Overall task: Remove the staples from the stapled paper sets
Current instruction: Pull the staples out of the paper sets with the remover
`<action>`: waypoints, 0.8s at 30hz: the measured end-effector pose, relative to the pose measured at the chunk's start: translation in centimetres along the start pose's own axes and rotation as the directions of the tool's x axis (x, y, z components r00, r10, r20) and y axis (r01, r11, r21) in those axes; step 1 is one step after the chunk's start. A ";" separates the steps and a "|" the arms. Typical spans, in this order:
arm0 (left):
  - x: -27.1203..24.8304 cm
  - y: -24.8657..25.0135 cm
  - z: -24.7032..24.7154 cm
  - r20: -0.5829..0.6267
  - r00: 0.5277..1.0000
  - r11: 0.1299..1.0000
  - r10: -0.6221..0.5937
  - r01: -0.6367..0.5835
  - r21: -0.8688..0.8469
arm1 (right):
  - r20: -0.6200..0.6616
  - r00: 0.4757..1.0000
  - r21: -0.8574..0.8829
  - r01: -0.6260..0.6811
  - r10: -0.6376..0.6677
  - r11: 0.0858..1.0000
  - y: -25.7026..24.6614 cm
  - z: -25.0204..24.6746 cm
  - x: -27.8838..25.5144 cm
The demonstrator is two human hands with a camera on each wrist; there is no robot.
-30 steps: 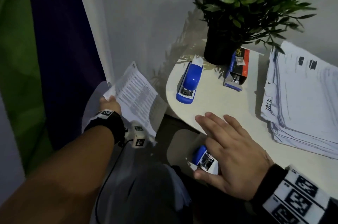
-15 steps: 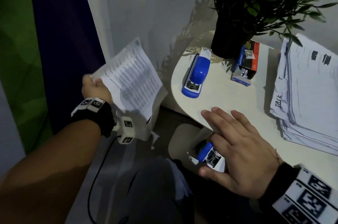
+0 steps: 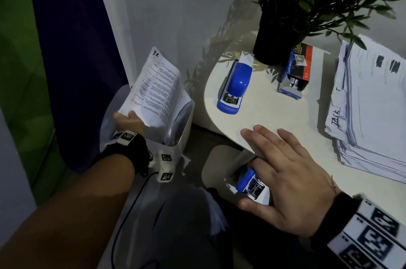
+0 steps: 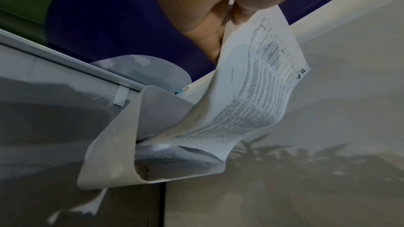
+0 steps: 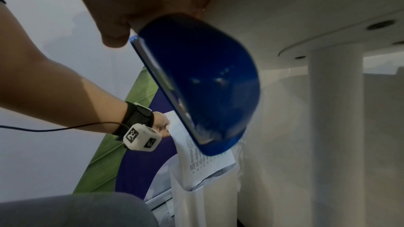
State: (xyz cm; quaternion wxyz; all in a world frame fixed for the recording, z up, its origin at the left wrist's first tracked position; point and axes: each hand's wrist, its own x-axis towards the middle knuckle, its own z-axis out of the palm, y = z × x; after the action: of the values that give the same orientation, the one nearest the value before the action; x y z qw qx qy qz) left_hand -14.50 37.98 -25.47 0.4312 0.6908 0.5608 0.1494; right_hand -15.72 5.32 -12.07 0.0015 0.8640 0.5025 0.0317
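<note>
left hand [image 3: 128,121] pinches paper set [image 3: 156,90] by its near edge, far end in bin [image 3: 179,148] below | right hand [image 3: 285,183] fingers straight, thumb pinning stapler [image 3: 250,184] to palm | second stapler [image 3: 234,85], stack [image 3: 371,104] on surface [image 3: 274,119] beyond right hand

An office corner. A white round table [image 3: 274,119] carries a stapler [image 3: 235,84], a staples box [image 3: 295,71] and a stack of papers [image 3: 369,101]. A potted plant [image 3: 307,5] stands at its far edge.
</note>
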 end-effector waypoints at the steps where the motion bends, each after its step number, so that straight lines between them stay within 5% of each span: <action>1: 0.1 -0.2 -0.1 0.002 1.000 1.000 0.004 -0.004 -0.008 | -0.001 1.000 0.000 0.000 0.000 1.000 0.0 0.0 0.0; 4: 0.6 -0.8 -0.8 0.003 0.996 0.996 0.089 -0.089 -0.006 | -0.001 1.000 -0.002 0.000 0.000 1.000 0.0 -0.1 0.1; 7: 0.7 -0.9 -2.3 0.113 0.976 0.961 0.186 -0.204 0.185 | -0.006 1.000 -0.006 -0.002 0.001 1.000 -0.1 -0.1 0.1; 12: 1.8 0.8 -4.5 0.327 0.929 0.758 0.172 -0.337 0.558 | -0.009 1.000 -0.002 -0.005 0.005 1.000 -0.1 -0.1 0.1; 17: 2.7 1.4 -7.2 0.317 0.885 0.790 0.341 -0.452 0.414 | -0.008 1.000 -0.020 -0.010 0.010 1.000 -0.2 -0.2 0.1; 24: 1.1 1.4 -8.7 0.130 0.829 0.779 0.544 -0.557 0.288 | 0.008 1.000 -0.014 -0.019 0.019 1.000 -0.3 -0.2 0.2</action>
State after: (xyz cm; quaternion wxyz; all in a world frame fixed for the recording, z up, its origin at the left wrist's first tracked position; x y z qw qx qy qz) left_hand -19.28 42.74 -19.64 0.2641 0.8866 0.3424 0.1642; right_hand -15.89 5.64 -11.82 0.0093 0.8688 0.4941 0.0316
